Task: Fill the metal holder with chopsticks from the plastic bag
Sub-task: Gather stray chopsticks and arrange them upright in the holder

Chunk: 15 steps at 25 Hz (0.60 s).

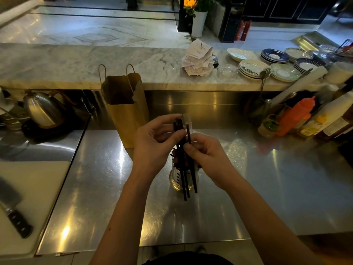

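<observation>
A shiny metal holder (176, 178) stands on the steel counter, with several dark chopsticks poking out of its top. Above it I hold a bunch of dark chopsticks (185, 180) upright, their lower ends hanging in front of the holder. My left hand (154, 144) pinches the bunch near its top. A thin clear plastic bag (186, 119) sits around the upper ends. My right hand (206, 153) grips the bunch just right of my left hand, holding one reddish-brown stick.
A brown paper bag (127, 109) stands behind my hands. A kettle (43, 109) is at the left, a cutting board with a knife (16, 217) at the near left. Sauce bottles (298, 115) stand at the right; stacked plates (252, 68) and receipts (198, 60) sit on the marble ledge.
</observation>
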Each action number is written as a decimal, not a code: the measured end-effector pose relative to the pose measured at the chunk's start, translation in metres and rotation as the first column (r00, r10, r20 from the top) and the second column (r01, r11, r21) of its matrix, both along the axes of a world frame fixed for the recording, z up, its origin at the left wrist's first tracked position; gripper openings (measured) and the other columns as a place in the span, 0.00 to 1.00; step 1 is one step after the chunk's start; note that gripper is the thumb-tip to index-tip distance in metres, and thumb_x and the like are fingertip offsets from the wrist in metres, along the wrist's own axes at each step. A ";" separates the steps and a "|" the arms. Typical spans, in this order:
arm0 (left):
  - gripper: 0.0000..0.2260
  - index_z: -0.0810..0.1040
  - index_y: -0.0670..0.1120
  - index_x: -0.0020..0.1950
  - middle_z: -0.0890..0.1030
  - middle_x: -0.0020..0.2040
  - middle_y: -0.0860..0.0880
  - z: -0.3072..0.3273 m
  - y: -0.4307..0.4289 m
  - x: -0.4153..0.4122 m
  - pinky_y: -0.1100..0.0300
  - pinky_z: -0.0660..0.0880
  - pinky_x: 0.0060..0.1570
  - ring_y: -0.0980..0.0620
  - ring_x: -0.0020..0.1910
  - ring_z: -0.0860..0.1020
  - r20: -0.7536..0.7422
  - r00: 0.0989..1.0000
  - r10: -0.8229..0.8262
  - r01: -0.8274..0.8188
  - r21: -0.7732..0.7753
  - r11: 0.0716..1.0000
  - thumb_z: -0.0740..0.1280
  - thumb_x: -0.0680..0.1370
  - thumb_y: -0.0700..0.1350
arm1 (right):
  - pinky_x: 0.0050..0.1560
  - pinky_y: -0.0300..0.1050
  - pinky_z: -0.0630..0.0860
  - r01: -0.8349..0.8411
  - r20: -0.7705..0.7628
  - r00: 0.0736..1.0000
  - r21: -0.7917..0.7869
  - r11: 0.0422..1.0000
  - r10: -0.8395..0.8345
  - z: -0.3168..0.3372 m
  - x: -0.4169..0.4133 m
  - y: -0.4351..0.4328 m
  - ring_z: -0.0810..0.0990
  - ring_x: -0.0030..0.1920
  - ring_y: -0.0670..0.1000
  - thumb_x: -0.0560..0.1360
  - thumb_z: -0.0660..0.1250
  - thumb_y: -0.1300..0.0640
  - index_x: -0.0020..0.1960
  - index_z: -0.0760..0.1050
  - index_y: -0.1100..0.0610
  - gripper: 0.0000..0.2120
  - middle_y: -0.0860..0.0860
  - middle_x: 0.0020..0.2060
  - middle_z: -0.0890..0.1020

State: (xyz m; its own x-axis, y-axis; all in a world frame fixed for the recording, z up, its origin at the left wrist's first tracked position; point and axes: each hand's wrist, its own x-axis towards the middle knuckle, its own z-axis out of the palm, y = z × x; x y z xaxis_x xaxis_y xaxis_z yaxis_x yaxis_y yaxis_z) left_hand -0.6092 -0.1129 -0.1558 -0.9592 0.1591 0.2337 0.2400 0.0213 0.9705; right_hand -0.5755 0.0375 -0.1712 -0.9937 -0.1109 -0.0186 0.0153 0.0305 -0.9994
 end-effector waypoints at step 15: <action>0.14 0.82 0.48 0.56 0.85 0.48 0.49 -0.019 -0.006 0.008 0.58 0.81 0.51 0.55 0.47 0.84 0.125 0.979 0.163 -0.162 -0.018 0.987 0.74 0.72 0.39 | 0.43 0.39 0.69 0.543 0.001 0.827 -0.265 0.797 -0.563 0.007 -0.001 0.034 0.72 0.39 0.42 0.78 0.64 0.62 0.42 0.78 0.52 0.10 0.41 0.39 0.80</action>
State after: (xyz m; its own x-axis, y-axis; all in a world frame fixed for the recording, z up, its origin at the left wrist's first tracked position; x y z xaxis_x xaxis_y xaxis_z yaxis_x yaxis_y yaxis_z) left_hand -0.6008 -0.1188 -0.1753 -0.9941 0.0004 0.1087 0.1086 0.0574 0.9924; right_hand -0.5761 0.0719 -0.1646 -0.8844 0.4666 0.0108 -0.1192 -0.2035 -0.9718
